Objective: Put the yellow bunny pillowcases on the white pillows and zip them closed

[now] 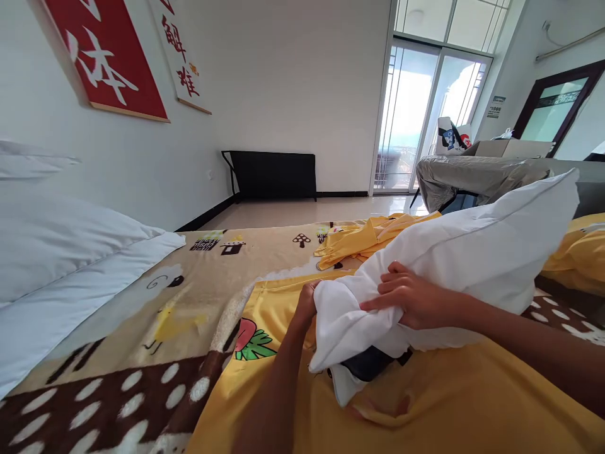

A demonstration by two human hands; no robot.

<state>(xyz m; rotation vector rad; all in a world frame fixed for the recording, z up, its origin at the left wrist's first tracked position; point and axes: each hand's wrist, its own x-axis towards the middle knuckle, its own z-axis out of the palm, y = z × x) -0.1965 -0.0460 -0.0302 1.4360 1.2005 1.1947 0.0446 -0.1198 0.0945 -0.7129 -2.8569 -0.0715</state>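
A white pillow (472,252) lies slantwise across a yellow pillowcase (425,403). My left hand (307,304) is closed at the pillow's near left end, its fingertips partly hidden. Pressed on top of the pillow, my right hand (410,297) grips a bunched fold with its fingers bent. The pillow's left end is crumpled and folded. Beneath that end, a dark patch (371,362) shows beside a white corner; what it belongs to is unclear. On the pillowcase's left part is a printed carrot (253,340).
A patterned blanket (265,246) covers the bed. White pillows (70,252) lie at the left, crumpled yellow cloth (363,239) beyond my hands, more yellow fabric (576,255) at right. Further off are a black folded panel (276,176) and a plastic-covered table (472,173).
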